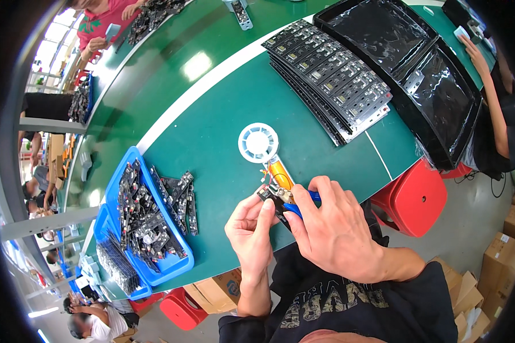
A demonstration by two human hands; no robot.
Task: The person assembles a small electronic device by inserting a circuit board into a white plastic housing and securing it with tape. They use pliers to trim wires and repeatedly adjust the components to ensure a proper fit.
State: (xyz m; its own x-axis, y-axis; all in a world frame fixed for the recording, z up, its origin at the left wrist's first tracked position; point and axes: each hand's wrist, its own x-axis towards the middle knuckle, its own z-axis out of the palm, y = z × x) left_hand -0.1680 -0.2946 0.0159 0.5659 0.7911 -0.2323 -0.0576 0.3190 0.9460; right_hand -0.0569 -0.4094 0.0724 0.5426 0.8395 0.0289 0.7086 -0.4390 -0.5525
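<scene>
Head view: small dark board [278, 210] sits over the green table [212, 166] near its front edge, pinched thumb-to-finger by left hand [250, 231]; probably light, stiff, fragile, so grip its edges, clear of thin wires [267, 170]. Right hand [340, 228] has fingers curled round blue-handled pliers [293, 210]; white fan [258, 143] lies just beyond.

Bare surface [212, 126] runs between the blue bin [178, 270] and the stacked circuit-board panels [332, 74]; the round white fan head [258, 143] lies between them, passable on either side; loose circuit boards [181, 193] crowd the bin's right flank; the left hand [252, 233] and right hand [339, 228] block the near end; a black tray [416, 134] bars the way beyond the panels.
</scene>
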